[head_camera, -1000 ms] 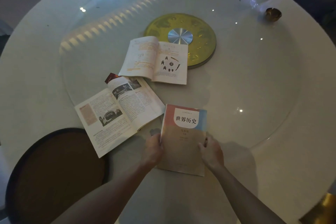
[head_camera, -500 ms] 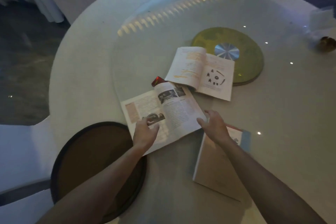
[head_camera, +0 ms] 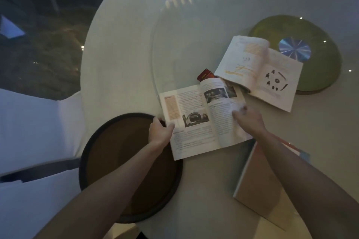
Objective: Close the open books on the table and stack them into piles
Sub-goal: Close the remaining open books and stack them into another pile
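1. The near open book (head_camera: 202, 118) is being closed; it seems the second of three.
2. Its left edge is pinched by the left hand (head_camera: 160, 132). The right page is pressed by the right hand (head_camera: 249, 120); the blur hides whether it is gripped.
3. Next, one side must be folded over, then the book laid on the closed book (head_camera: 258, 186), just right.
4. The far open book (head_camera: 260, 72) lies untouched.

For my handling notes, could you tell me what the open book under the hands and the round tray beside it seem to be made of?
Open book: paper, apparently a softcover; the pages bow at the spine and look matte, with printed text and photos.
Round tray: unclear; a dull brown face inside a raised black rim, with no glare, perhaps wood or plastic. The dim light leaves that open.
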Demonstrator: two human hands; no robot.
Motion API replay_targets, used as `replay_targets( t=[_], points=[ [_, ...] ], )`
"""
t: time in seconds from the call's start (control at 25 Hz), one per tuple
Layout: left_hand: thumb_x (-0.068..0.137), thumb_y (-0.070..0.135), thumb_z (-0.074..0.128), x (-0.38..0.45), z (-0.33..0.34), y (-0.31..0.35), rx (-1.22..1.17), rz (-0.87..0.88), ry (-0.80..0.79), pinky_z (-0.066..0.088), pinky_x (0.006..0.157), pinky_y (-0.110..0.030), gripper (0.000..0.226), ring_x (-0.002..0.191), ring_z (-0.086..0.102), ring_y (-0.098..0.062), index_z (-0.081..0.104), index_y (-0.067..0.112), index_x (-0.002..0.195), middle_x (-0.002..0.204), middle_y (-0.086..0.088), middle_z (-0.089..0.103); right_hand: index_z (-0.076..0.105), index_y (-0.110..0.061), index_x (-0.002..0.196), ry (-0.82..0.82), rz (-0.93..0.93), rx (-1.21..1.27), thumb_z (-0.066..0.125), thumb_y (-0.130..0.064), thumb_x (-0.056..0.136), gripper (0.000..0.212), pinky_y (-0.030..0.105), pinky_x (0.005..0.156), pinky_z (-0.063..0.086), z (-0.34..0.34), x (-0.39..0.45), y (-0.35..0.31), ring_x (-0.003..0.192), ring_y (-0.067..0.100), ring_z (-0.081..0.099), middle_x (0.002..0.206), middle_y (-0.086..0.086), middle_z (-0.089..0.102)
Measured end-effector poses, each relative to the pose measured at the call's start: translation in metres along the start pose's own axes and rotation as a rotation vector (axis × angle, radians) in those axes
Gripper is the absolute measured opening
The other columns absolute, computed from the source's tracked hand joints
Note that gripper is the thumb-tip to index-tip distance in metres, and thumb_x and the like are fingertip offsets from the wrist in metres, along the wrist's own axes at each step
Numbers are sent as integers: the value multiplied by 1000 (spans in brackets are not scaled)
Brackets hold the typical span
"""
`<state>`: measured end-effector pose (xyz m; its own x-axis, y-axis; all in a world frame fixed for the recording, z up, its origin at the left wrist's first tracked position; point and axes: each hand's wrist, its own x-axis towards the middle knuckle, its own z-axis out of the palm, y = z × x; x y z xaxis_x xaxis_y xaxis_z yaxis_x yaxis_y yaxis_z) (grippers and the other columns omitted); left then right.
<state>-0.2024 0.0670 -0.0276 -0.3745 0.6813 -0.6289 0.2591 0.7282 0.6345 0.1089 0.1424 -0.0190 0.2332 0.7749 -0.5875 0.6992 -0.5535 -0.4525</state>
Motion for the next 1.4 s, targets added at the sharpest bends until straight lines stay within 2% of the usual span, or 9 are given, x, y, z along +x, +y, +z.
replay_targets(
  t=[0.12,0.24,0.44,0.6,0.68,0.84,1.04,1.2,1.4],
  points=[
    [91,26,72,1,1,0,-39,-57,10,61,77,-38,49,102,69,-22,46,13,130,122,-5,65,58,-12,138,70,34,-21,49,-61,74,80,58,105,49,-2,-12,-17,125,38,56,137,15,58],
    [91,25,72,-3,3,3,-84,-142,-11,56,66,-32,51,95,66,-19,45,10,131,111,-2,62,50,-12,146,77,99,32,54,-60,85,78,55,107,47,-1,-20,-28,129,39,53,148,15,44],
    [95,16,66,-9,-9,-3,-226,-97,-89,62,68,-31,13,88,76,-17,64,14,108,106,-5,75,63,-20,121,-15,112,269,51,-64,87,57,50,92,58,7,-24,-26,93,26,74,104,5,75],
    [97,15,63,-21,-24,-6,-301,23,-114,60,64,-25,14,87,77,-15,70,12,109,106,-4,76,69,-18,112,-165,31,456,56,-42,99,29,44,86,56,12,-40,-28,96,26,74,109,8,77],
    [98,11,60,-26,-29,-5,-381,35,-156,64,72,-34,13,92,77,-22,67,9,109,109,-9,75,67,-22,104,-199,12,491,57,-37,101,18,43,85,55,10,-46,-27,97,27,72,111,9,75],
    [98,5,52,-37,-37,2,-554,2,-191,62,85,-55,21,99,75,-37,57,-2,117,113,-19,72,68,-16,118,-269,51,628,68,-39,88,38,61,103,53,16,-53,-15,107,39,74,116,14,77],
    [90,3,60,-51,-52,16,-557,83,-239,59,87,-63,22,99,73,-45,60,-3,111,113,-26,70,68,-16,132,-225,-5,766,66,-15,95,37,59,97,58,23,-77,-1,106,37,76,116,11,79],
    [90,12,69,-67,-48,34,-431,173,-266,62,84,-56,12,94,75,-40,64,3,97,107,-21,72,69,-20,127,-244,-56,646,58,-23,103,27,52,89,61,18,-103,10,102,30,76,113,10,79],
    [90,28,74,-90,-13,45,-368,184,-338,65,76,-41,27,91,77,-30,69,6,103,103,-14,76,69,-18,126,-244,-50,698,50,-22,107,27,45,77,62,22,-130,21,100,31,75,111,13,77]
  ],
)
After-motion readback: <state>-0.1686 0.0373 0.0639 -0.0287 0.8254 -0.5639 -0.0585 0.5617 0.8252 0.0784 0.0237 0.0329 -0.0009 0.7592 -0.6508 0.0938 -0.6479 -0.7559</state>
